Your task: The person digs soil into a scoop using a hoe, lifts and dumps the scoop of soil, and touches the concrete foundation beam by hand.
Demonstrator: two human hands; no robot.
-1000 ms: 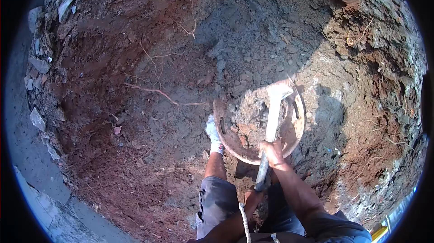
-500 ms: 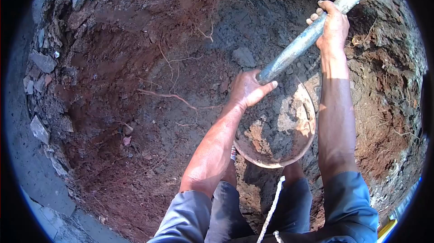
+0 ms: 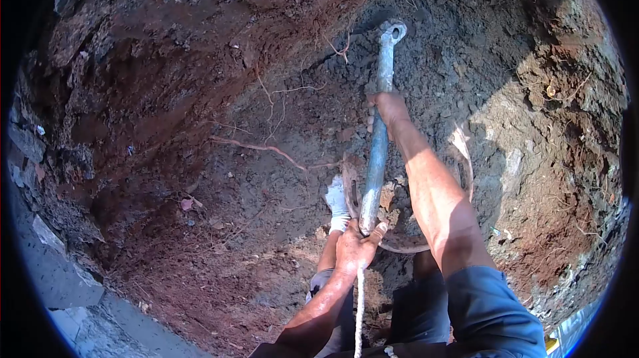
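Observation:
A long-handled digging tool [image 3: 377, 151] points away from me, its metal head [image 3: 394, 30] against the dark soil. My left hand [image 3: 357, 246] is closed round the near end of the handle. Farther up the handle, my right hand [image 3: 390, 113] is wrapped round it. Beneath the handle, between my feet, lies a round pan [image 3: 407, 249], partly hidden by my arm and the tool, with clods of soil in it. The blade of the tool is mostly hidden in the soil.
Thin roots [image 3: 266, 149] stick out of the reddish earth bank [image 3: 153, 105] on the left. A white-covered foot [image 3: 337, 201] stands beside the pan's left side. Grey slabs [image 3: 56, 278] edge the lower left, and a rough sunlit bank [image 3: 566, 131] rises on the right.
The tool was over the pan, then raised to the upper right; now its head is down at the soil ahead. My left hand has come back towards my body and my right hand has moved left.

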